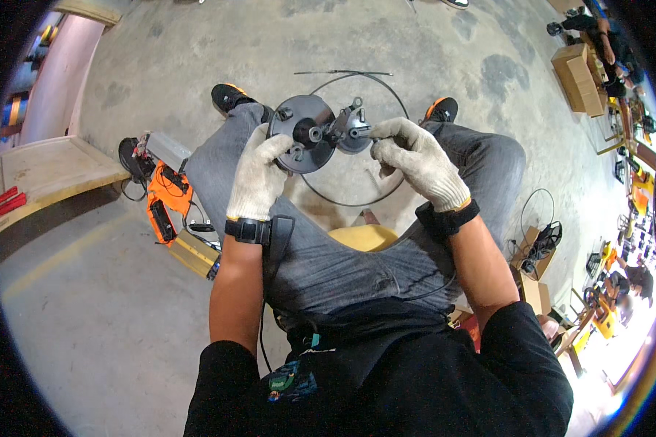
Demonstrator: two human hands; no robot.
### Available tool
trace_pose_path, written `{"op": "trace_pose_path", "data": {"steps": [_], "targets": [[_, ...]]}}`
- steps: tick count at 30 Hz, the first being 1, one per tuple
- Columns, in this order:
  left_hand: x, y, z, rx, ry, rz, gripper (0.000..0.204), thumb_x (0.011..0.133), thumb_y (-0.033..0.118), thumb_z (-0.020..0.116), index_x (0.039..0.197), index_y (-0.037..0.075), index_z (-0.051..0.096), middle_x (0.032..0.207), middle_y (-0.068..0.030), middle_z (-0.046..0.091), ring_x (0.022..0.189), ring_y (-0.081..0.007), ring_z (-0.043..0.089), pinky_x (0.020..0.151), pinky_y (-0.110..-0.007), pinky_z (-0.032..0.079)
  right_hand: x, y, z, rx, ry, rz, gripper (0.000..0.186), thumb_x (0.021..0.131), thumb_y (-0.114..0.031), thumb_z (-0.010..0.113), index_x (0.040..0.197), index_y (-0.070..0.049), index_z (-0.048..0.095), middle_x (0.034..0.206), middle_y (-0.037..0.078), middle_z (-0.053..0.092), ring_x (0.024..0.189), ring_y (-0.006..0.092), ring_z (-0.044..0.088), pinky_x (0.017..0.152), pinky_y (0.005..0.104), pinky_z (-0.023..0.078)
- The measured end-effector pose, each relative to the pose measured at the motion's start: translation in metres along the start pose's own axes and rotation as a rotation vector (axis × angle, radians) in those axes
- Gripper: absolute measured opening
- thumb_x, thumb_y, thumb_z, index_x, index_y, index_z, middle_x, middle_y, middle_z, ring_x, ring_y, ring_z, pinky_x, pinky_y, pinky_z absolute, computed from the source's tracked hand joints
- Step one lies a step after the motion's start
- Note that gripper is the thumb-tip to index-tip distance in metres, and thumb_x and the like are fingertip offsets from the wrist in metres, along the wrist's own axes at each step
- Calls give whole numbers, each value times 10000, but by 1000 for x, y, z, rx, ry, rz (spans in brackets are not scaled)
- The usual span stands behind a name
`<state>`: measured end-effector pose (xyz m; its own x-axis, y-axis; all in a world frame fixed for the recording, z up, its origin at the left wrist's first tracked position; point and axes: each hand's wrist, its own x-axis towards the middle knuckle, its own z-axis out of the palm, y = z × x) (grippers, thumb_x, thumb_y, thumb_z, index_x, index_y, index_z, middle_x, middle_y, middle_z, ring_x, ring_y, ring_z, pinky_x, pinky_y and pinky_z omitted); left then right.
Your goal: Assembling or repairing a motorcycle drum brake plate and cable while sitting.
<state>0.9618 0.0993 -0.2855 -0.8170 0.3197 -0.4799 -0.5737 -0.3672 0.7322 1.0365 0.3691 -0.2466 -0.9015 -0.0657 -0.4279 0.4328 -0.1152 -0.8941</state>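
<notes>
I sit on a yellow stool (363,237) with my knees apart. My left hand (259,175), in a white knit glove, grips the edge of a round dark metal plate (302,131) held up between my knees. Bolts and a central hub stick out of the plate, and a dark bracket (353,131) sits against its right side. My right hand (415,156), also gloved, pinches that bracket at a small fitting. A thin black cable (357,76) loops in a circle on the floor behind the plate.
An orange power tool and a yellow-black case (171,207) lie on the concrete floor at my left. A wooden platform (44,171) stands further left. Cardboard boxes (579,76) and other people line the right side. A box with cables (539,247) sits by my right knee.
</notes>
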Motion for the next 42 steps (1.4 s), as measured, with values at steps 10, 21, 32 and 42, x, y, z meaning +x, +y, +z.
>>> {"op": "trace_pose_path", "data": {"steps": [10,21,32,42], "targets": [[5,-4,-5,-126,51,24,393,938,70,591,1302,-72,546,1195,-160,657,1056,-234,664,896,-351,540,4,9,-4,29,61,54,267,946,-118,674,1188,-5,667,999,49,674,842,120,624,765,285,546],[11,-8,-18,-95,46,3,449,942,-27,524,1391,-54,516,1366,-190,616,1264,-322,610,1141,-480,461,2,6,-2,-25,-22,1,349,919,-76,667,1255,17,660,1092,82,700,899,140,659,830,308,572],[12,-11,-14,-145,59,32,372,930,67,603,1266,-87,563,1198,-170,663,1081,-244,659,992,-375,521,2,4,2,52,-84,-5,377,906,-28,650,1275,46,634,1127,89,690,911,162,666,868,315,558],[13,-11,-18,-82,30,24,349,948,76,599,1261,-75,570,1160,-156,673,1041,-230,671,945,-348,533,4,7,-2,133,-98,10,346,890,-49,694,1223,29,642,1127,100,702,903,158,666,836,309,559]]}}
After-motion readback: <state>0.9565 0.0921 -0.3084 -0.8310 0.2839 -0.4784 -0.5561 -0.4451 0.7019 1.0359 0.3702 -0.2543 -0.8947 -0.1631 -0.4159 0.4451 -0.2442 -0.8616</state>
